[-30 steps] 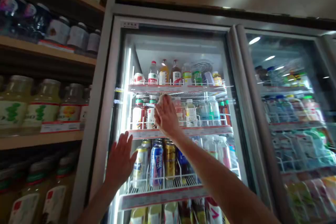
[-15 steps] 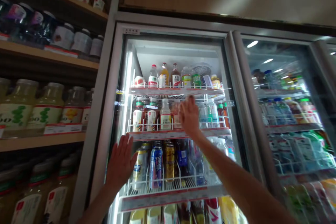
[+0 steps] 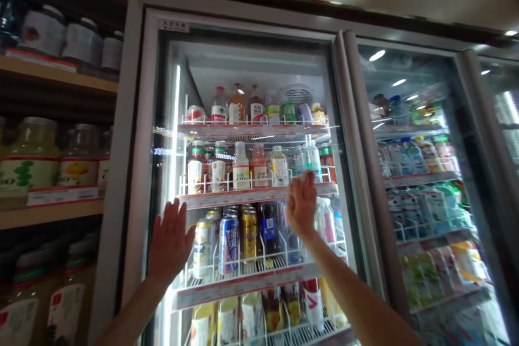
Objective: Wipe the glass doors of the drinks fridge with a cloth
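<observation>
Both my hands rest flat on the glass door (image 3: 194, 92) of a lit drinks fridge. My left hand (image 3: 168, 240) is open with fingers spread, pressed on the glass near the door's left edge, level with the shelf of cans (image 3: 229, 243). My right hand (image 3: 301, 204) is open too, fingers up, on the glass toward the door's right side, in front of the price rail (image 3: 243, 196) under the second shelf of bottles (image 3: 259, 165). Neither hand holds anything.
A second glass-door fridge (image 3: 421, 173) full of bottles stands to the right, with a third door at the far right. On the left, wooden shelves (image 3: 52, 211) carry large juice bottles and jars. The top fridge shelf (image 3: 251, 128) holds several bottles.
My right hand has slid across the glass from the left-centre toward the right and slightly down. My left hand has stayed in place. The view has shifted right.
</observation>
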Tool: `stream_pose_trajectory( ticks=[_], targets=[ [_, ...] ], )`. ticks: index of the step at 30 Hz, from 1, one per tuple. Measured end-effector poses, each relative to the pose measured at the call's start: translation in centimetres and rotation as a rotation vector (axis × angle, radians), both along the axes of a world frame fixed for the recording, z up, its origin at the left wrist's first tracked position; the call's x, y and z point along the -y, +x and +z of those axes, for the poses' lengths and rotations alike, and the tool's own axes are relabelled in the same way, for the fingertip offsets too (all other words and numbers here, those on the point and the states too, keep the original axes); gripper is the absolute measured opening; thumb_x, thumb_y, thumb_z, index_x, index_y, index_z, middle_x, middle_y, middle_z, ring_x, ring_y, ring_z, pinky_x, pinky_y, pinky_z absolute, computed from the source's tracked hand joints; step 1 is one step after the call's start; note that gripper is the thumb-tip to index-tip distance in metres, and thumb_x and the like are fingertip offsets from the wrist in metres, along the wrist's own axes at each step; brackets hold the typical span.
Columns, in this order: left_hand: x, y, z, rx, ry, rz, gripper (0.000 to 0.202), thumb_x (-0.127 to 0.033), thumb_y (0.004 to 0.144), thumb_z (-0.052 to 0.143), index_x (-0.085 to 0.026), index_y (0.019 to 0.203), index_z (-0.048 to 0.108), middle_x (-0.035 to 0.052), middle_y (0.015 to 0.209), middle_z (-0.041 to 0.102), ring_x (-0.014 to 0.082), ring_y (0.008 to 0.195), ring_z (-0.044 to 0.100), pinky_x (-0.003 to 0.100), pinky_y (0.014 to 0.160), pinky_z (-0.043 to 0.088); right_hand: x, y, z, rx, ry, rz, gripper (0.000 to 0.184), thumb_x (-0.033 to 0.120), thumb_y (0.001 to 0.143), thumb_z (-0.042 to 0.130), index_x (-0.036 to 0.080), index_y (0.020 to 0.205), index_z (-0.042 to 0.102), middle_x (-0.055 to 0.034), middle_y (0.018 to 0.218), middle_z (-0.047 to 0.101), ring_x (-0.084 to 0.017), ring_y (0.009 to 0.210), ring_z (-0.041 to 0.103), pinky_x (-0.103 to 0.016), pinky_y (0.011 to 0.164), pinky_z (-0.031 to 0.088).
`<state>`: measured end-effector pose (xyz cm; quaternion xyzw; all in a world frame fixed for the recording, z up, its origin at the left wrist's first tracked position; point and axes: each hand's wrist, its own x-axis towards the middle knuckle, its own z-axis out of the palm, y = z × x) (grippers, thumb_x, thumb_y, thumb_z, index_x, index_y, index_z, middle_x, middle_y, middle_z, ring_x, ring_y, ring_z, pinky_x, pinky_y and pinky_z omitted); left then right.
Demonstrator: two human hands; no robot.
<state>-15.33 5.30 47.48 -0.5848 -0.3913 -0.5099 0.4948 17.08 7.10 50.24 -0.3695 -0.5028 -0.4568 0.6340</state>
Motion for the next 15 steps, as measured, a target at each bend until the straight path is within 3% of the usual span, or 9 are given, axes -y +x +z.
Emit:
stream_pose_trajectory(
  ticks=[2, 4, 7, 9, 11, 13, 15],
  targets=[
    [0.2, 1.0, -0.5, -0.023, -0.004, -0.017, 0.061, -0.034, 0.094, 0.032, -0.020, 0.147, 0.004, 0.0105, 0.153, 0.015, 0.0252, 0.141, 0.012, 0.050, 0.113, 0.018, 0.7, -4.5, -1.6, 0.244, -0.074, 0.048, 0.054, 0.021, 0.086, 0.044, 0.021, 0.140, 0.037, -0.0094, 0.154, 0.017, -0.027, 0.142, 0.012, -0.048, 0.108, 0.029],
    [0.4, 2.3, -1.4, -0.084, -0.002, -0.044, 0.063, -0.034, 0.093, 0.035, -0.020, 0.147, 0.006, 0.0108, 0.153, 0.016, 0.0251, 0.141, 0.014, 0.048, 0.113, 0.018, 1.2, -6.2, -2.9, 0.418, -0.113, 0.063, 0.052, 0.023, 0.085, 0.048, 0.023, 0.136, 0.042, -0.0078, 0.152, 0.026, -0.025, 0.141, 0.016, -0.046, 0.110, 0.027],
    [0.4, 4.0, -3.0, -0.113, -0.003, -0.043, 0.065, -0.034, 0.092, 0.038, -0.018, 0.147, 0.008, 0.0116, 0.152, 0.019, 0.0253, 0.140, 0.016, 0.047, 0.113, 0.019, 1.2, -2.2, -4.0, 0.382, -0.107, 0.028, 0.052, 0.021, 0.087, 0.046, 0.028, 0.138, 0.038, -0.0056, 0.152, 0.024, -0.023, 0.141, 0.020, -0.047, 0.111, 0.025],
    [0.4, 4.7, -3.6, -0.091, -0.011, -0.017, 0.065, -0.034, 0.091, 0.039, -0.018, 0.147, 0.008, 0.0121, 0.151, 0.020, 0.0251, 0.141, 0.015, 0.047, 0.114, 0.017, 0.7, 2.0, -4.2, 0.204, -0.083, -0.010, 0.056, 0.019, 0.090, 0.041, 0.032, 0.143, 0.027, -0.0044, 0.155, 0.014, -0.024, 0.141, 0.017, -0.049, 0.109, 0.026],
    [0.3, 5.0, -3.9, -0.079, -0.015, -0.006, 0.065, -0.033, 0.092, 0.039, -0.017, 0.147, 0.008, 0.0125, 0.151, 0.020, 0.0246, 0.141, 0.014, 0.047, 0.114, 0.015, 0.3, 4.2, -4.2, 0.019, -0.035, -0.035, 0.059, 0.021, 0.091, 0.039, 0.033, 0.145, 0.019, -0.0046, 0.156, 0.006, -0.025, 0.142, 0.013, -0.053, 0.107, 0.029],
    [0.2, 5.0, -4.0, -0.066, -0.011, -0.011, 0.065, -0.032, 0.092, 0.039, -0.016, 0.146, 0.008, 0.0133, 0.151, 0.019, 0.0247, 0.141, 0.013, 0.047, 0.114, 0.013, 0.4, 3.0, -4.5, -0.074, -0.018, -0.032, 0.061, 0.020, 0.091, 0.038, 0.029, 0.146, 0.014, -0.0067, 0.156, 0.001, -0.027, 0.142, 0.008, -0.056, 0.105, 0.030],
    [0.2, 5.0, -4.0, -0.053, -0.017, -0.022, 0.066, -0.032, 0.091, 0.040, -0.015, 0.146, 0.009, 0.0135, 0.151, 0.018, 0.0249, 0.141, 0.012, 0.048, 0.114, 0.012, 0.8, -0.5, -5.2, -0.002, -0.056, -0.008, 0.061, 0.018, 0.090, 0.038, 0.025, 0.147, 0.015, -0.0090, 0.155, 0.000, -0.028, 0.143, 0.007, -0.055, 0.106, 0.029]
  ],
)
